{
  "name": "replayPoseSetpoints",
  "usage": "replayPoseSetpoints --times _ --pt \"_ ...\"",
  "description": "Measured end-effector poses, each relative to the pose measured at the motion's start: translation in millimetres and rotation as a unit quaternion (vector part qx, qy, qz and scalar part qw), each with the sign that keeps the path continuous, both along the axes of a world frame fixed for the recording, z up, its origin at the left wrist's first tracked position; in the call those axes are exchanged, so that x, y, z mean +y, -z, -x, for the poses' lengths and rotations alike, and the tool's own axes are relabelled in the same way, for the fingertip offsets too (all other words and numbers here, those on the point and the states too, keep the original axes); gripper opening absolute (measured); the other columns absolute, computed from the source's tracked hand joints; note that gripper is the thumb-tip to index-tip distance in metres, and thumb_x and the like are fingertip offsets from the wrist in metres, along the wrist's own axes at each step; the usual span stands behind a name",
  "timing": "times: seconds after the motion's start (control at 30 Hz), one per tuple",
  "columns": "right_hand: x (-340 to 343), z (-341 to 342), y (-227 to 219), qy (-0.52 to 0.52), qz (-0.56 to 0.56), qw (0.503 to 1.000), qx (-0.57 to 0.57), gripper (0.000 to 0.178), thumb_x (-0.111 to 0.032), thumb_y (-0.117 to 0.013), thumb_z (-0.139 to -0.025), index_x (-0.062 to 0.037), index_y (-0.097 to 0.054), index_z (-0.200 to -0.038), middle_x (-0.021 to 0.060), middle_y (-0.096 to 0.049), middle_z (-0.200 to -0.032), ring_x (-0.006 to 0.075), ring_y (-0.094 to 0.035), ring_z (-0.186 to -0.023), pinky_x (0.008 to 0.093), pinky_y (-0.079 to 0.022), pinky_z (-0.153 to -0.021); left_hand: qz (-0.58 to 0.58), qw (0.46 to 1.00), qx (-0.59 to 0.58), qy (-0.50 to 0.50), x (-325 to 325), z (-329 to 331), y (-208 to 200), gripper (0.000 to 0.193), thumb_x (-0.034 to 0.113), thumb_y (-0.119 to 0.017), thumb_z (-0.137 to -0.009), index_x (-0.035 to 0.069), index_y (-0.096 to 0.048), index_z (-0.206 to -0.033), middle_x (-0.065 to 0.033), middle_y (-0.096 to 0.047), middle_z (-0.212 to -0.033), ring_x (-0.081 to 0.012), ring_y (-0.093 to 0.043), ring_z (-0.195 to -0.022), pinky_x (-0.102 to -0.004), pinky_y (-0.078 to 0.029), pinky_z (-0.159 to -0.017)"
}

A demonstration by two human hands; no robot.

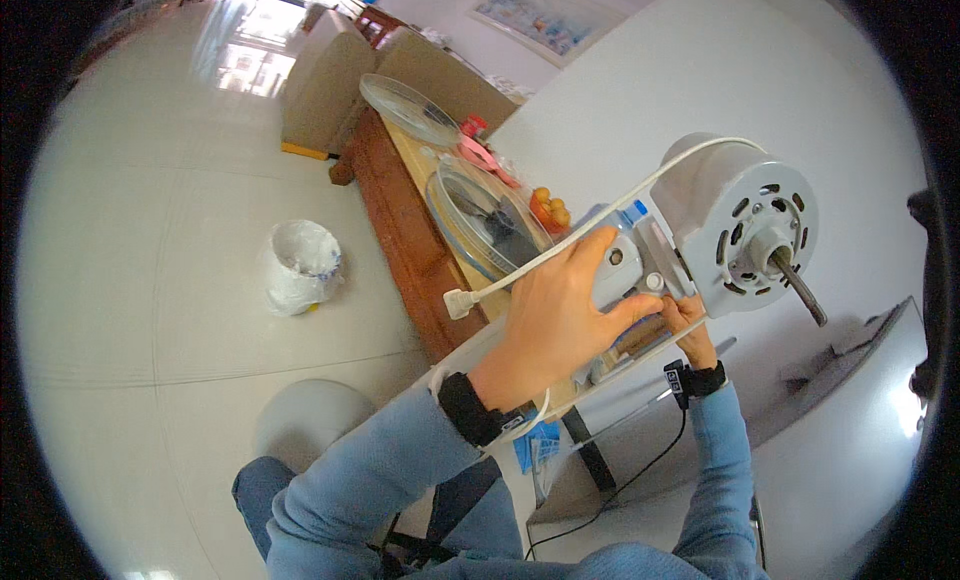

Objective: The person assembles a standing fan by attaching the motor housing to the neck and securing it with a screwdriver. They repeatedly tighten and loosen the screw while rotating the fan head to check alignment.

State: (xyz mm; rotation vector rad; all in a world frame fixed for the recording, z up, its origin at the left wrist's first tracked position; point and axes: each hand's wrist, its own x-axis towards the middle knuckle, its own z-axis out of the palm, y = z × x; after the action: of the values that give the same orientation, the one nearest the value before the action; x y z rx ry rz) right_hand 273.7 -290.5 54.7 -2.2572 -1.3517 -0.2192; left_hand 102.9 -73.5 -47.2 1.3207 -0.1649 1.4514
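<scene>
A pale grey electric fan (686, 220) without blades or grille stands in front of me, its motor head at the upper right and its bare metal shaft (800, 288) pointing down to the right. My left hand (556, 315) is wrapped around the white body just below the motor, thumb and forefinger spread along it; its other fingers are hidden. On the far side of the fan, my right hand (690, 325) pinches near the neck joint, close to my left thumb. What its fingertips press on is partly hidden. The white cord drapes over the motor, ending in a plug (460, 302).
Clear round fan grilles (410, 110) and dark fan blades (495, 225) lie on a wooden cabinet (400, 235), with orange fruit (549, 212) in a bowl. A lined waste bin (303, 268) and a grey round stool (312, 418) stand on the tiled floor to the left.
</scene>
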Motion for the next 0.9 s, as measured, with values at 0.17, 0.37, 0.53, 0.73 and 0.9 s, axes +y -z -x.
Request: replayPoseSetpoints --times 0.17,0.37,0.53,0.73,0.9 --pt "-9 7 6 -0.006 0.002 0.978 -0.207 0.032 -0.008 -0.072 -0.078 -0.0004 -0.062 -0.108 0.0101 -0.065 -0.096 0.0188 -0.062 -0.087 0.0324 -0.050 -0.073 -0.017 0.999 -0.035 0.014 10 -5 0 0.065 0.036 -0.079 -0.069 -0.005 -0.053 -0.112 -0.0204 -0.061 -0.097 -0.0336 -0.063 -0.085 -0.0391 -0.050 -0.070" --pt "-11 27 -7 -0.042 -0.011 0.965 -0.258 0.026 -0.010 -0.073 -0.075 -0.0014 -0.066 -0.098 0.0118 -0.065 -0.100 0.0229 -0.062 -0.094 0.0333 -0.048 -0.079 -0.011 0.998 -0.025 0.054 10 -1 8 0.068 0.035 -0.079 -0.069 -0.003 -0.050 -0.118 -0.0211 -0.061 -0.101 -0.0340 -0.062 -0.089 -0.0387 -0.050 -0.072" --pt "-3 43 -46 0.155 0.185 0.961 0.137 0.025 -0.019 -0.063 -0.085 0.0043 -0.061 -0.096 0.0071 -0.061 -0.072 0.0127 -0.054 -0.059 0.0228 -0.043 -0.056 -0.024 0.999 -0.029 0.029 7 6 8 0.061 0.023 -0.081 -0.069 -0.001 -0.053 -0.117 -0.0167 -0.063 -0.101 -0.0223 -0.063 -0.092 -0.0314 -0.048 -0.080" --pt "10 40 -36 -0.079 0.130 0.928 0.340 0.040 -0.029 -0.061 -0.088 0.0067 -0.058 -0.105 0.0078 -0.060 -0.071 0.0054 -0.044 -0.048 0.0189 -0.034 -0.043 -0.030 0.999 -0.010 0.039 4 12 -2 0.061 0.028 -0.079 -0.071 -0.003 -0.055 -0.117 -0.0206 -0.063 -0.106 -0.0262 -0.063 -0.095 -0.0326 -0.049 -0.082" --pt "15 48 -31 -0.201 0.045 0.945 -0.256 0.028 -0.024 -0.068 -0.080 -0.0048 -0.060 -0.098 0.0068 -0.057 -0.080 0.0152 -0.055 -0.066 0.0263 -0.044 -0.055 0.003 0.996 0.036 0.087 4 16 -4 0.060 0.022 -0.077 -0.075 -0.003 -0.049 -0.122 -0.0125 -0.062 -0.107 -0.0177 -0.058 -0.095 -0.0303 -0.047 -0.083"
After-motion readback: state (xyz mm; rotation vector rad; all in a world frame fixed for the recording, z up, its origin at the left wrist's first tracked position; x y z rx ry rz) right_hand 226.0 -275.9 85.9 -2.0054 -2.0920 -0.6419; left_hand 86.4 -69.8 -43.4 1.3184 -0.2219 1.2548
